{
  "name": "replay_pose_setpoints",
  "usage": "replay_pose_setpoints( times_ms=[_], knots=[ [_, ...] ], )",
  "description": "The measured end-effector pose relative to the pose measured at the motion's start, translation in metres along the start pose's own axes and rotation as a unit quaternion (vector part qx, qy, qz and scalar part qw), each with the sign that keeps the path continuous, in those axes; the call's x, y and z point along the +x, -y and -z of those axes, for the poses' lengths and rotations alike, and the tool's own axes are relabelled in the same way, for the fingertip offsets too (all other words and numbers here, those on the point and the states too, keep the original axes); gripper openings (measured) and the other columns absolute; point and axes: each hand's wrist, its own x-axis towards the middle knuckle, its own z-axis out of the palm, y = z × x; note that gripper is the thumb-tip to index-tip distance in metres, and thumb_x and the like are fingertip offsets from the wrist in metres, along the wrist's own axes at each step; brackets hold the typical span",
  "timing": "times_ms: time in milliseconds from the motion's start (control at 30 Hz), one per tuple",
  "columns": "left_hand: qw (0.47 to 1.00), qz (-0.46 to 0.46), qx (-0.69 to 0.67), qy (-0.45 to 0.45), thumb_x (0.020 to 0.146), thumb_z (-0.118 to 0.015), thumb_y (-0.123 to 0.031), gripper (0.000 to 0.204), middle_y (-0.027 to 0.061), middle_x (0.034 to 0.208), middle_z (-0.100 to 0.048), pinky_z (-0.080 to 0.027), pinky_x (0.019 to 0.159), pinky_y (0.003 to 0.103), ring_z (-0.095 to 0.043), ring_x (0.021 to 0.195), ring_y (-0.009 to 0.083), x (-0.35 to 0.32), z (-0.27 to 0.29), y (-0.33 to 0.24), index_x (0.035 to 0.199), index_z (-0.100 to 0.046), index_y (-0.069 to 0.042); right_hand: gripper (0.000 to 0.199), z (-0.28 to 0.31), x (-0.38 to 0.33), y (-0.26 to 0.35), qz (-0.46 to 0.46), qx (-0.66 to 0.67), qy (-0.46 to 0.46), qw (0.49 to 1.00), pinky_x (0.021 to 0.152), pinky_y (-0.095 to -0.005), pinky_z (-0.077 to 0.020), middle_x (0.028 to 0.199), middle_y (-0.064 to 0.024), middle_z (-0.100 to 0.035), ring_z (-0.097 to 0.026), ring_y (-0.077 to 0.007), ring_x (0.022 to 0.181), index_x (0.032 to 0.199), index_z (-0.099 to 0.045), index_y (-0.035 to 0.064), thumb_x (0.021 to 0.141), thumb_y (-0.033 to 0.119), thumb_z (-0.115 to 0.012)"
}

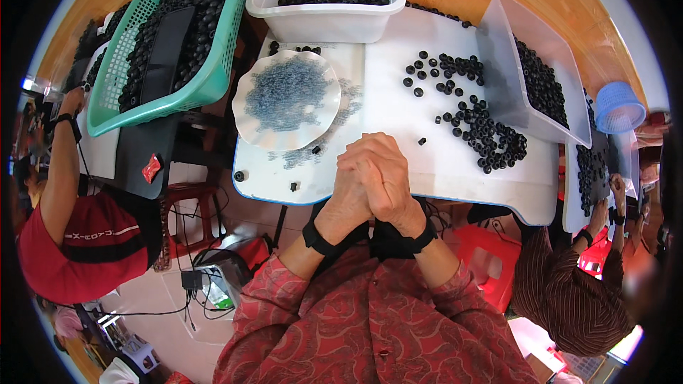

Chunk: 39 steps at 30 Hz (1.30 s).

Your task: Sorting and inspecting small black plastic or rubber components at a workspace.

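L hand (348, 188), R hand (391, 183) clasped; blk parts (491, 136) (loose) nearby, to rt

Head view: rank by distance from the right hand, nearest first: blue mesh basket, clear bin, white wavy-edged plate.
1. White wavy-edged plate: on the table, ahead and to the left of the right hand.
2. Clear bin: ahead and to the right, at the table's right side.
3. Blue mesh basket: far right, beyond the bin.

Plastic and cloth surfaces
Parts (504, 146) are gleaming, the table (388, 92) is looking smooth, the tub (327, 26) glossy plastic, the shirt (420, 320) cloth.
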Motion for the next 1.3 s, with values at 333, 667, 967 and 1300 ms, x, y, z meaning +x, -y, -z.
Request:
replay_pose_setpoints(
  times_ms=[333,667,967,1300],
  knots=[
    [1.000,0.002,0.012,0.002,0.074,-0.070,-0.003,0.031,0.0160,0.100,-0.062,-0.055,0.070,0.042,-0.063,0.094,0.0391,-0.007,0.005,0.000,0.104,-0.064,0.002,0.017,0.000,-0.001,-0.002,-0.012,0.009,0.002,1.000,0.079,-0.0365,-0.0426,0.083,-0.0099,-0.068,-0.059,-0.0273,0.078,0.077,-0.067,0.0036,0.086,0.012,-0.056],
    [0.999,-0.021,0.037,-0.010,0.075,-0.070,-0.003,0.030,0.0161,0.099,-0.062,-0.054,0.070,0.042,-0.063,0.093,0.0387,-0.008,0.003,-0.001,0.103,-0.064,0.002,0.016,-0.003,-0.003,0.000,-0.003,-0.006,0.002,1.000,0.076,-0.0360,-0.0429,0.081,-0.0090,-0.067,-0.058,-0.0264,0.076,0.077,-0.067,0.0038,0.085,0.012,-0.057],
    [0.998,-0.034,0.049,-0.012,0.075,-0.069,-0.003,0.028,0.0161,0.098,-0.062,-0.054,0.070,0.042,-0.063,0.092,0.0384,-0.005,-0.001,0.000,0.103,-0.064,0.002,0.010,-0.004,0.000,0.004,-0.009,-0.051,0.030,0.998,0.076,-0.0358,-0.0431,0.081,-0.0086,-0.065,-0.059,-0.0264,0.078,0.077,-0.067,0.0041,0.080,0.011,-0.061],
    [0.997,-0.047,0.062,-0.019,0.076,-0.069,-0.003,0.027,0.0162,0.097,-0.062,-0.054,0.070,0.042,-0.063,0.090,0.0380,-0.005,-0.006,-0.001,0.102,-0.065,0.001,0.006,-0.007,-0.005,0.003,0.023,-0.069,0.031,0.997,0.080,-0.0385,-0.0441,0.080,-0.0076,-0.066,-0.064,-0.0275,0.088,0.077,-0.067,0.0041,0.077,0.010,-0.065]
  ],
)
